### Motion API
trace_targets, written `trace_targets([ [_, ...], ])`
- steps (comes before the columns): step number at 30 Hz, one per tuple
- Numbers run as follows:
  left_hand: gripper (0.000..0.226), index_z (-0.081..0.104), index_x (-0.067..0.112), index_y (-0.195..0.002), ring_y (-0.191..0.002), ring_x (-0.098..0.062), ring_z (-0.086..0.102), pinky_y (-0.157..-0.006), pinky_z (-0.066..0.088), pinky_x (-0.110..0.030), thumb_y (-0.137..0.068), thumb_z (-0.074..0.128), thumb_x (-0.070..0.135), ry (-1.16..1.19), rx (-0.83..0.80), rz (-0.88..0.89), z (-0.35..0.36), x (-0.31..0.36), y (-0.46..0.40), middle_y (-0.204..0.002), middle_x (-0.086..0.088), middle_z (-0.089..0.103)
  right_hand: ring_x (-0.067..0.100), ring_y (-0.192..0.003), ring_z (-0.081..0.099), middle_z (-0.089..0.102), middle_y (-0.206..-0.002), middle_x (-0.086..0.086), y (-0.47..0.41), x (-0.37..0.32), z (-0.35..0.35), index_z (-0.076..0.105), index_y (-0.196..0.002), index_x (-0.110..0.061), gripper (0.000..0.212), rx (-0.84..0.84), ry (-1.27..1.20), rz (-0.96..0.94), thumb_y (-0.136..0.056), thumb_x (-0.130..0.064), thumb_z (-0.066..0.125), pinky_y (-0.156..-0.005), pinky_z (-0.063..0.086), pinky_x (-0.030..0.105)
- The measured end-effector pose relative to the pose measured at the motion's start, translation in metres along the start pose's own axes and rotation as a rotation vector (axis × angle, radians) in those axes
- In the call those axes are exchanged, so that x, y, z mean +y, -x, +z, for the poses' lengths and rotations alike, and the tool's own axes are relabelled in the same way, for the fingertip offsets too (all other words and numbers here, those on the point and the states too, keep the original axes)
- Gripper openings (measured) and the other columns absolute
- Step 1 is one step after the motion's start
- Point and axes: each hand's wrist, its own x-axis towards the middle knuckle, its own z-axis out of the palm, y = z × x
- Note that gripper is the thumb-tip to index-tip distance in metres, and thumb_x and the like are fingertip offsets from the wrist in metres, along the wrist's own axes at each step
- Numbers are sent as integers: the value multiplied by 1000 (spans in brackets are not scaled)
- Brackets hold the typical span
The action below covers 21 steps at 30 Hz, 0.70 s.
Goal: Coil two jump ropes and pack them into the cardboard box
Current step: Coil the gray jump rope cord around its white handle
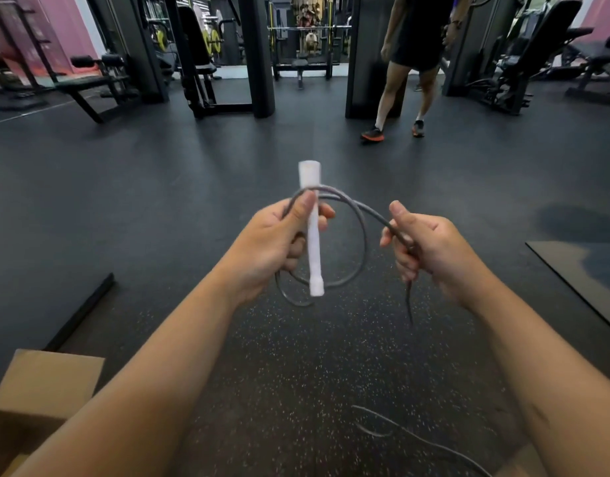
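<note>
- I can read no brand, label or writing anywhere; the white handle (313,232) is plain.
- The dark speckled gym floor (296,356) lies open ahead of me; a black mat edge (81,309) runs at the left, another mat (585,273) at the right.
- The cardboard box (45,383) sits at the lower left, its flap beside my left forearm.
- My left hand (279,242) grips the upright handle together with a loop of the grey jump rope (360,235).
- My right hand (424,246) is curled round the rope, whose tail hangs below it; more rope (417,438) lies on the floor.
- A person (413,63) walks among the weight machines (200,56) beyond.
</note>
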Motion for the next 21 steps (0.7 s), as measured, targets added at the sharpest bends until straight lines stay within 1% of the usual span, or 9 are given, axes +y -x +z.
trace_targets([
  [3, 39, 69, 15, -100, -45, -4, 24, -38, 22, -18, -101, 50, 49, 309, 222, 5, 14, -3, -1, -72, 12, 60, 20, -46, 40, 52, -58, 7, 0, 1, 8, 68, -85, -14, 58, -58, -63, 38, -96, -66, 45, -47, 34, 29],
  [5, 38, 66, 13, -102, -45, -4, 25, -38, 23, -18, -102, 51, 48, 502, 373, -3, 25, -6, -2, -73, 13, 66, 17, -48, 39, 63, -78, 12, 5, 1, 30, 67, -100, -18, 58, -114, -107, -3, -92, -71, 44, -45, 26, 28],
  [7, 37, 63, 12, -103, -44, -4, 24, -38, 24, -19, -103, 49, 46, 601, 477, 7, 31, -10, -3, -77, 10, 67, 11, -49, 41, 67, -91, 13, 11, -1, 54, 61, -114, -17, 51, -93, -130, -76, -94, -63, 53, -45, 28, 25],
  [9, 39, 61, 12, -101, -44, -6, 25, -40, 25, -23, -103, 48, 48, 605, 520, 16, 37, -14, -2, -76, 7, 63, 5, -55, 52, 70, -85, 3, 15, 0, 73, 58, -118, -16, 37, -9, -126, -130, -94, -45, 63, -52, 37, 20],
  [11, 41, 59, 10, -101, -45, -8, 25, -43, 27, -25, -102, 48, 50, 612, 526, 3, 42, -17, 1, -71, 5, 56, 8, -67, 58, 66, -75, -4, 15, 4, 81, 61, -113, -22, 21, 81, -113, -177, -96, -33, 67, -61, 42, 25],
  [14, 42, 57, 11, -91, -44, -8, 31, -42, 36, -23, -101, 51, 51, 604, 537, -33, 43, -19, 5, -64, 4, 44, 7, -71, 54, 59, -74, -11, 15, 3, 81, 65, -106, -22, 15, 150, -93, -200, -97, -34, 65, -69, 45, 30],
  [18, 56, 48, 13, -68, -46, -13, 55, -63, 58, -37, -98, 46, 61, 408, 478, -94, 39, -27, 13, -50, 3, 44, -1, -59, 51, 55, -59, -16, 10, -3, 76, 68, -92, -13, 26, 305, -64, -173, -100, -35, 58, -60, 43, 19],
  [20, 58, 58, 9, -71, -59, -19, 68, -73, 61, -41, -97, 47, 59, 298, 411, -115, 34, -32, 16, -53, 0, 56, -2, -56, 51, 55, -58, -13, 5, -3, 71, 70, -84, -18, 27, 362, -54, -140, -100, -36, 58, -55, 41, 16],
  [21, 54, 64, 8, -79, -69, -23, 73, -77, 62, -42, -97, 50, 56, 233, 377, -124, 29, -33, 17, -60, -2, 65, -1, -54, 50, 55, -60, -8, 3, -2, 68, 71, -83, -18, 27, 365, -48, -123, -100, -36, 59, -54, 40, 15],
])
